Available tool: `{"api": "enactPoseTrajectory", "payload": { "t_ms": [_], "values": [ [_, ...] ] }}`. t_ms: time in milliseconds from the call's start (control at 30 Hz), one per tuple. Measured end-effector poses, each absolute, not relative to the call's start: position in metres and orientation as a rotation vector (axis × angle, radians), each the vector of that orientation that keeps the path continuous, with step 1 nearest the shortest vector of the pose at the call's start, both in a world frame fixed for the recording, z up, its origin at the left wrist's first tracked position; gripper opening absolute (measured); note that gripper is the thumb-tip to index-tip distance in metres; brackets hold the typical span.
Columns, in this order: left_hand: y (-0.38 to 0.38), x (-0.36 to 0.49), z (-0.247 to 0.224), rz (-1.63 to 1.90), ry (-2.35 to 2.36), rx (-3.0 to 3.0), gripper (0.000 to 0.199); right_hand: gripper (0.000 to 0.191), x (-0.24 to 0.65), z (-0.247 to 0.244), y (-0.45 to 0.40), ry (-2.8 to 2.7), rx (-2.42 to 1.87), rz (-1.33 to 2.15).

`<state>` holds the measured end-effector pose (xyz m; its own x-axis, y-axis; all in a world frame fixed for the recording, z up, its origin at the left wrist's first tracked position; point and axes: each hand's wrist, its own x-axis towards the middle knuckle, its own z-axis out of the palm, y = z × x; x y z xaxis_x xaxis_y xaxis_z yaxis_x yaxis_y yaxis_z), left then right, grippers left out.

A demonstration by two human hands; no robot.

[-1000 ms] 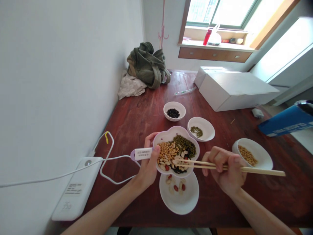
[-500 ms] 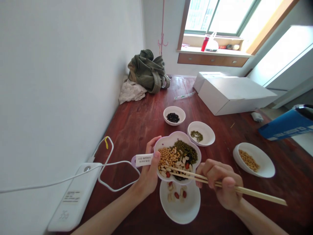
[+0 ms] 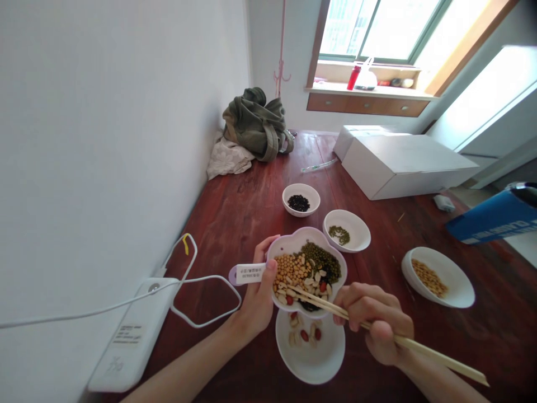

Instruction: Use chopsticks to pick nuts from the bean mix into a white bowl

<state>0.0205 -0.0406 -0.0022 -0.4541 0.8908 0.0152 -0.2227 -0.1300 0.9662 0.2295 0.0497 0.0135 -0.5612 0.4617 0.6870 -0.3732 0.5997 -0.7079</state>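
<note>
- My left hand (image 3: 255, 299) grips the lilac flower-shaped bowl of mixed beans (image 3: 308, 268) by its rim, above the table's near edge.
- My right hand (image 3: 373, 319) pinches wooden chopsticks (image 3: 377, 330), tips in the beans.
- A white round dish of peanuts (image 3: 310, 347) sits just beneath.

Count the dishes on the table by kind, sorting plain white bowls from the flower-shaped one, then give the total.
Plain white bowls: 4: black beans, green beans, yellow beans, peanuts
Flower-shaped bowl, steadied by the left hand: 1
Total: 5
</note>
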Motion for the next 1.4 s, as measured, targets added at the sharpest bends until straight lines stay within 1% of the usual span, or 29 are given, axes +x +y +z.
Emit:
{"api": "enactPoseTrajectory", "payload": {
  "t_ms": [133,333,567,733,867,1000,1100,1200,1333,1400],
  "values": [
    [-0.039,0.022,0.002,1.715,1.321,0.819,0.058,0.050,0.231,0.008,0.048,-1.856,-0.018,1.064],
    [-0.040,0.022,0.004,1.701,1.326,0.820,0.053,0.042,0.231,-0.005,0.046,-1.859,0.068,1.038],
    [-0.041,0.021,0.002,1.693,1.302,0.813,0.053,0.049,0.234,-0.006,0.044,-1.866,0.016,1.024],
    [-0.040,0.021,0.000,1.705,1.333,0.829,0.053,0.051,0.231,-0.004,0.044,-1.912,0.098,0.998],
    [-0.040,0.021,0.001,1.717,1.353,0.837,0.053,0.050,0.229,-0.002,0.045,-1.980,0.165,0.973],
    [-0.041,0.021,0.002,1.705,1.351,0.802,0.052,0.053,0.229,-0.006,0.046,-1.951,0.141,0.925],
    [-0.041,0.021,0.001,1.707,1.346,0.803,0.053,0.051,0.229,-0.006,0.045,-1.907,0.129,0.924],
    [-0.041,0.020,-0.002,1.716,1.327,0.805,0.052,0.049,0.230,0.006,0.045,-1.780,0.138,0.999],
    [-0.042,0.017,-0.007,1.719,1.335,0.764,0.052,0.060,0.229,0.031,0.047,-1.619,0.012,1.330],
    [-0.042,0.016,-0.008,1.711,1.369,0.710,0.057,0.065,0.226,0.039,0.047,-1.529,-0.003,1.481]
  ]
}}
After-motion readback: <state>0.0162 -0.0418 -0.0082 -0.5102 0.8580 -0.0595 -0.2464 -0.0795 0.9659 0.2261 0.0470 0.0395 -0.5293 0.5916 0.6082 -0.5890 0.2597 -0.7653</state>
